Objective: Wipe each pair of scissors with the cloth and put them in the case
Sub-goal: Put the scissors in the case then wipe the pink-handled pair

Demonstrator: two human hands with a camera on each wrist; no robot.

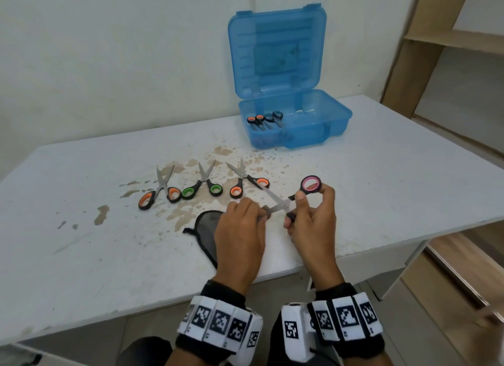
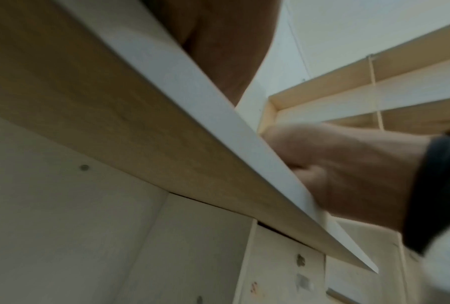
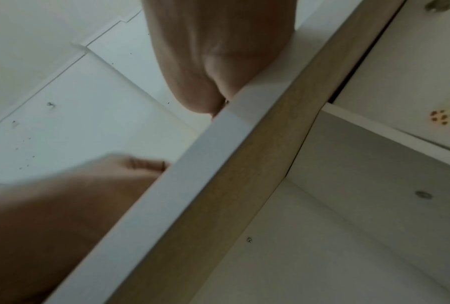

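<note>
In the head view my right hand (image 1: pixel 309 204) holds the pink-handled scissors (image 1: pixel 311 184) by their handles, blades spread and pointing left. My left hand (image 1: pixel 255 215) pinches the dark grey cloth (image 1: pixel 206 228) around one blade near its tip; the rest of the cloth lies on the table under that hand. Three more pairs lie in a row behind: orange (image 1: pixel 159 193), green (image 1: pixel 201 188) and orange (image 1: pixel 246 184). The open blue case (image 1: pixel 321 125) stands at the back with two pairs of scissors (image 1: pixel 264 119) inside. The wrist views show only the table edge from below and the heels of both hands.
The white table (image 1: pixel 381 188) has brown stains (image 1: pixel 191 210) around the scissors row. Its front edge (image 2: pixel 218 115) runs just under my wrists. Wooden shelving (image 1: pixel 450 38) stands at the right, and the case lid (image 1: pixel 275 52) stands upright against the wall.
</note>
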